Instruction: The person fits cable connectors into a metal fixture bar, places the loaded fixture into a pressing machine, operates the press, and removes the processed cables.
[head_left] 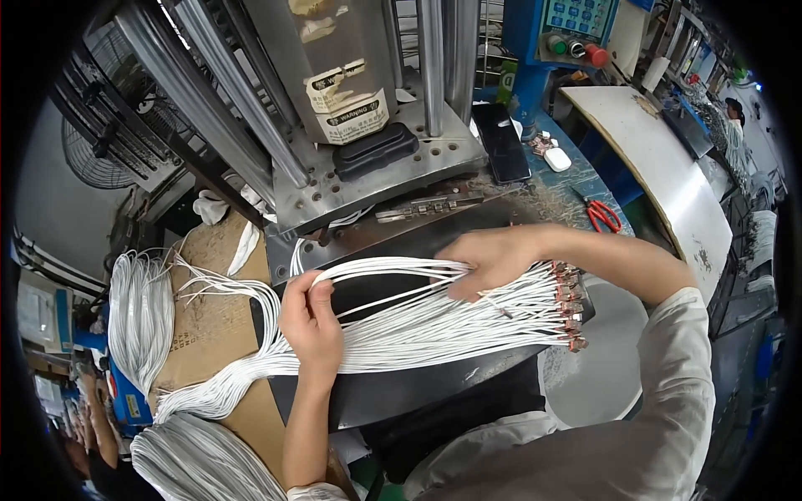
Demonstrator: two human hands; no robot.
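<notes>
Many thin white cables (418, 344) lie side by side across the dark bench, their right ends carrying small copper-coloured connectors (571, 306). My left hand (311, 330) is closed round a small bunch of white cables (380, 265), lifted in an arch above the others. At the other end of that bunch, my right hand (494, 255) bends over the cables with its fingers closed on them. Its palm and most of its fingertips are hidden. Below it, loose cable ends spread toward the connectors.
A steel press (376, 179) with thick columns stands just beyond my hands. A metal mould strip (430, 206) lies before it. Further right are a black phone (501, 142), a white case (557, 159) and red-handled pliers (603, 215). Coiled cable bundles (140, 321) rest on cardboard (213, 313) at left.
</notes>
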